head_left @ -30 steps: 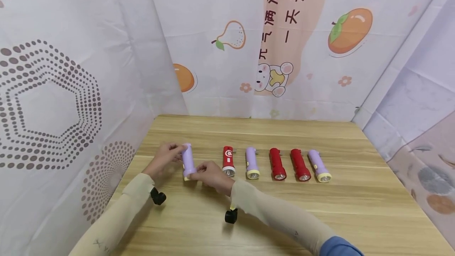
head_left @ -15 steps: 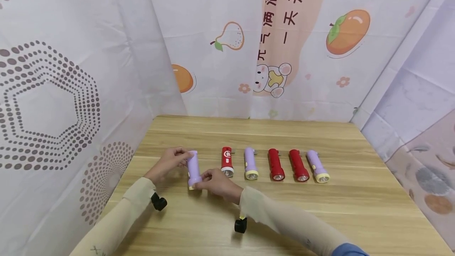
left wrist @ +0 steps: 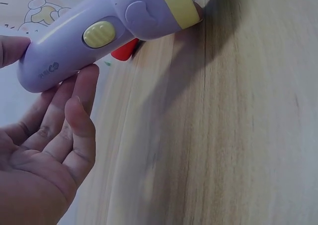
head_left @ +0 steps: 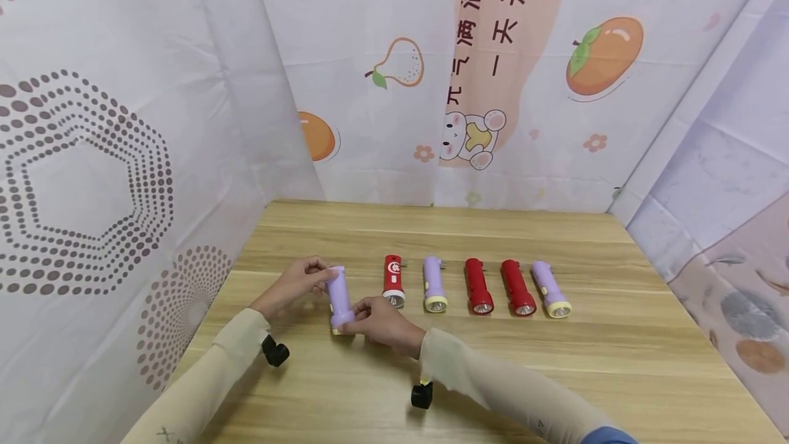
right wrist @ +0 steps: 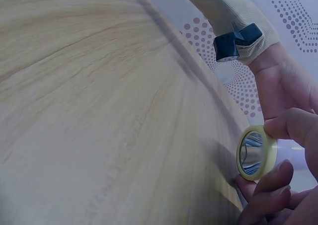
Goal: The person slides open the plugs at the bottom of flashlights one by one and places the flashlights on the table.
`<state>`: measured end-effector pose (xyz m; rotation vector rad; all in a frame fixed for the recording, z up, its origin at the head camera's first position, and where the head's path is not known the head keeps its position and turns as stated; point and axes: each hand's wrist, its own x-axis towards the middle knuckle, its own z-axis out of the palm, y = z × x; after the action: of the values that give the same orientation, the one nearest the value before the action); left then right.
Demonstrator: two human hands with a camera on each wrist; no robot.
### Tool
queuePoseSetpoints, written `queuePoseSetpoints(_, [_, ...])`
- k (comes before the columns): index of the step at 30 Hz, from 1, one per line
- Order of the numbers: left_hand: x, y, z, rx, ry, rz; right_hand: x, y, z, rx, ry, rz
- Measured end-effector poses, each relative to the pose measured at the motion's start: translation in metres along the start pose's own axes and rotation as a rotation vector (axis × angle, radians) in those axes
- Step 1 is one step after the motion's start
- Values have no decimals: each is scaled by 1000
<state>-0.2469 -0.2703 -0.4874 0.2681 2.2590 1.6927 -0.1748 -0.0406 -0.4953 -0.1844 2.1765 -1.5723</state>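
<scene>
Both hands hold a purple flashlight (head_left: 338,299) above the left part of the table. My left hand (head_left: 300,285) pinches its tail end between thumb and fingers. At the other end, my right hand (head_left: 383,322) grips the head by its yellow rim. The left wrist view shows the yellow slide switch (left wrist: 99,34) on the flashlight's side, with the body tilted and its shadow on the wood. In the right wrist view the clear lens (right wrist: 251,153) faces the camera, the right thumb and fingers around the rim.
Right of the hands lies a row: a red flashlight with a white rim (head_left: 394,283), a purple flashlight (head_left: 434,285), two plain red flashlights (head_left: 477,285) and another purple flashlight (head_left: 550,290). They rest on the wooden table (head_left: 555,375). Printed curtains (head_left: 370,177) border its back and sides.
The purple flashlight has moved right and toward the person with both hands on it, mostly in the first half second. The row of flashlights stays as it was.
</scene>
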Motion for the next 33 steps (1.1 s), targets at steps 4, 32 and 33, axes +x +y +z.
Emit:
queuePoseSetpoints(4, [1,-1,0,-7,-5,12,0,1,0,17,-1,-5])
queuePoseSetpoints(32, [-3,-1,3,-67,-214,260,5,15,3,-126,51,-157])
queuePoseSetpoints(33, [-3,-1,4,-63,-226,279,5,16,3,-143,51,-165])
